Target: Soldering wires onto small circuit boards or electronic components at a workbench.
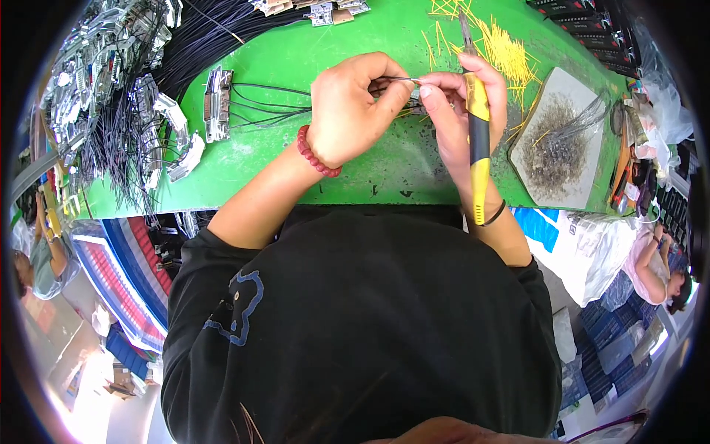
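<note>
My left hand (362,107), wearing a red bead bracelet, pinches a thin black wire (396,78) near the middle of the green table. The fingertips of my right hand (473,111) meet the wire's end. A long yellow-and-black handled tool (479,140) lies across my right hand, its narrow metal end pointing away from me; whether it is pliers or something else I cannot tell. Several black wires (270,103) run under my left hand from a small silver and brown part (217,105) to the left. Something small beneath my fingers is mostly hidden.
Silver metal parts with black wires (118,81) heap up at the left. Thin yellow pieces (510,55) scatter at the far right. A pale board (558,140) with dark clippings lies right of my hand. Other people (654,263) sit at both sides.
</note>
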A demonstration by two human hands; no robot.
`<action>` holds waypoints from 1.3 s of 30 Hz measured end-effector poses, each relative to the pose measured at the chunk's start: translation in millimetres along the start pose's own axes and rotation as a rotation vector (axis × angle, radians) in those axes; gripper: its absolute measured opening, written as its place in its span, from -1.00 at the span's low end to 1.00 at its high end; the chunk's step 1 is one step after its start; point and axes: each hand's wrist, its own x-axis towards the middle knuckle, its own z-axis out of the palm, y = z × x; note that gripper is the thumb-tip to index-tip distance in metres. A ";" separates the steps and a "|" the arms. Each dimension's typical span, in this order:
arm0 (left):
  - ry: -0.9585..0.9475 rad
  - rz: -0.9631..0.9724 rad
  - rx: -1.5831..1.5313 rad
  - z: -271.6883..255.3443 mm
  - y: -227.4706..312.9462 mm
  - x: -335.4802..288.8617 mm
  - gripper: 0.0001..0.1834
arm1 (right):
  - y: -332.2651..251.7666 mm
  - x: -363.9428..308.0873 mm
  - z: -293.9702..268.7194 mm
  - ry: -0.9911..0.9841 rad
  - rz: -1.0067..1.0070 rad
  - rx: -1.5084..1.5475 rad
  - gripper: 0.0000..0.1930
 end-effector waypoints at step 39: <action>-0.119 -0.116 -0.071 -5.9 4.1 4.8 -0.85 | -44.0 -32.5 -52.6 0.077 -0.149 -0.261 -0.69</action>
